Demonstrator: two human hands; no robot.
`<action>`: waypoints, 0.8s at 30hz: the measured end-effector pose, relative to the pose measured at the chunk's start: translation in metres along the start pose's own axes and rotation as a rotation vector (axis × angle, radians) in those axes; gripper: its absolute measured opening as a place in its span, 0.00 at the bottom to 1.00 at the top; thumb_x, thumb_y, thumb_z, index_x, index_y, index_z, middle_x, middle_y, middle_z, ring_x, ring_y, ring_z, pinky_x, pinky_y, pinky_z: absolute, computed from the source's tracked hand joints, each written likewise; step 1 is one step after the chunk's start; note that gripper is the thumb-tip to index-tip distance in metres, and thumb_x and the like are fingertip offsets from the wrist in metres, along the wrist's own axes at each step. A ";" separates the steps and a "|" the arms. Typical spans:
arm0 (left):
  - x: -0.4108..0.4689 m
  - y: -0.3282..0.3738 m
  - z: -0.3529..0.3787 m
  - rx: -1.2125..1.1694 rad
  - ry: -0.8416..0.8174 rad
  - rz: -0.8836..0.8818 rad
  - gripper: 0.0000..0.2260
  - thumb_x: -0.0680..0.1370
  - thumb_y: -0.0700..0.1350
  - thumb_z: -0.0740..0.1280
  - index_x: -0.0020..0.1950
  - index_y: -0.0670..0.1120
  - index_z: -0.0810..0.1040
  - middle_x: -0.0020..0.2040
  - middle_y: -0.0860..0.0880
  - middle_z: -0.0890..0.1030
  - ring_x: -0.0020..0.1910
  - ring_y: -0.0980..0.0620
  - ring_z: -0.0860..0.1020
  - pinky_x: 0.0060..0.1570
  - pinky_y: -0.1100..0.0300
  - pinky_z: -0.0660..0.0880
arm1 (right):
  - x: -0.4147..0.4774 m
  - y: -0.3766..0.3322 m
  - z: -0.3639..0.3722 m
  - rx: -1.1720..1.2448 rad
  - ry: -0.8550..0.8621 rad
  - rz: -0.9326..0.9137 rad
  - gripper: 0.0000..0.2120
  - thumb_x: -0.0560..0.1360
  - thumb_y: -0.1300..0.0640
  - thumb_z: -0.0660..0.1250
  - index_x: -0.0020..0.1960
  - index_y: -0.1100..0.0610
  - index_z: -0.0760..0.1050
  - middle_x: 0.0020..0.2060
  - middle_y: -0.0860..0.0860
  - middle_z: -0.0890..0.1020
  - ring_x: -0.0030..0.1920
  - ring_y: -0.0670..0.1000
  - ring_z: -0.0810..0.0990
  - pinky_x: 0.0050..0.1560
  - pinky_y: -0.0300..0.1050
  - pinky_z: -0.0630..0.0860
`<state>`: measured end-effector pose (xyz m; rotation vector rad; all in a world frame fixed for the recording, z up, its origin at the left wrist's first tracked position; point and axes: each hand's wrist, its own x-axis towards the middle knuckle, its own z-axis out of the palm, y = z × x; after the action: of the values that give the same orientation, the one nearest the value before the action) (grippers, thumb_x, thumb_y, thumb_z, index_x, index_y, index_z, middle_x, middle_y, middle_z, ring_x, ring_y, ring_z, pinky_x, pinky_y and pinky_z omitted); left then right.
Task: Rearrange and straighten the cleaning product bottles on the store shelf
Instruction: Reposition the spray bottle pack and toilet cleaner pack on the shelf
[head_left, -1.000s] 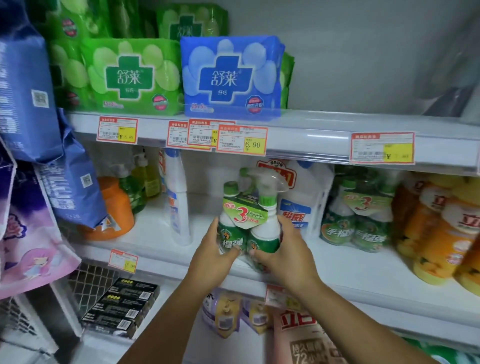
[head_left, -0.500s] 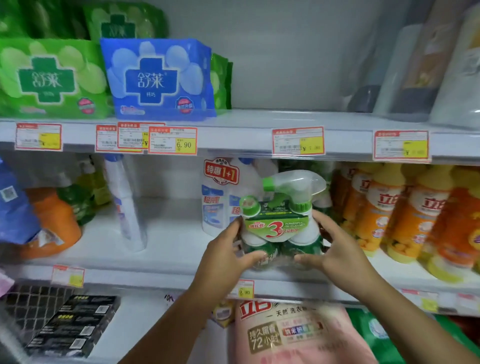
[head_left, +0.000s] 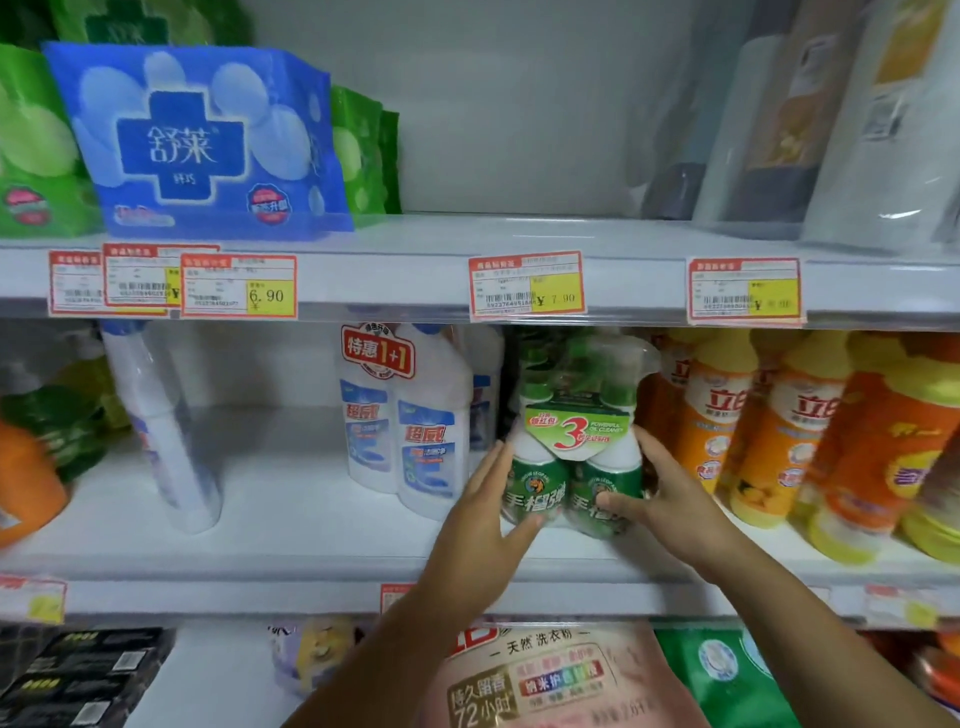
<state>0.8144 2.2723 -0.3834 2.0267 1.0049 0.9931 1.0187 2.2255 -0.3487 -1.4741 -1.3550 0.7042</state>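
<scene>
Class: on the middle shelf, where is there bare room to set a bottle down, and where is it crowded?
Bare shelf lies between the tall white bottle and the white twin-pack. Crowded rightward: the green twin-pack sits between the white twin-pack and the orange bottles.

White store shelves (head_left: 467, 280) with price tags (head_left: 527, 286) against a pale back wall (head_left: 519, 104).

A shop: white shelves (head_left: 311, 551) carry red-and-yellow price tags (head_left: 527, 285) on their edges, with rows of packaged orange detergent bottles (head_left: 779, 436) and promotional twin-pack cleaners (head_left: 402, 421).

upright green twin-pack of spray bottles (head_left: 569, 462) on the middle shelf (head_left: 291, 540)
</scene>
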 end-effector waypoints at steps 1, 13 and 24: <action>0.001 -0.002 0.000 0.005 -0.008 0.003 0.35 0.74 0.52 0.67 0.75 0.61 0.50 0.74 0.64 0.53 0.72 0.60 0.59 0.71 0.53 0.63 | 0.002 0.002 0.001 -0.005 -0.001 -0.005 0.38 0.68 0.68 0.74 0.71 0.46 0.64 0.60 0.43 0.78 0.58 0.37 0.75 0.56 0.38 0.75; 0.001 -0.009 -0.004 -0.026 -0.077 -0.012 0.34 0.76 0.51 0.66 0.74 0.63 0.49 0.73 0.69 0.51 0.72 0.64 0.57 0.71 0.54 0.62 | 0.003 0.006 0.004 -0.047 0.013 -0.030 0.40 0.73 0.64 0.70 0.75 0.42 0.54 0.70 0.45 0.70 0.69 0.47 0.69 0.69 0.52 0.68; -0.017 0.006 -0.067 -0.006 0.475 -0.011 0.15 0.77 0.43 0.64 0.63 0.54 0.72 0.56 0.56 0.74 0.50 0.62 0.76 0.47 0.72 0.73 | -0.023 -0.031 0.078 -0.288 0.313 -0.401 0.16 0.76 0.60 0.66 0.63 0.53 0.72 0.50 0.46 0.77 0.50 0.49 0.78 0.52 0.47 0.75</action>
<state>0.7535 2.2699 -0.3512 1.8134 1.2460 1.5110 0.9316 2.2210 -0.3523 -1.3984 -1.4828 0.0200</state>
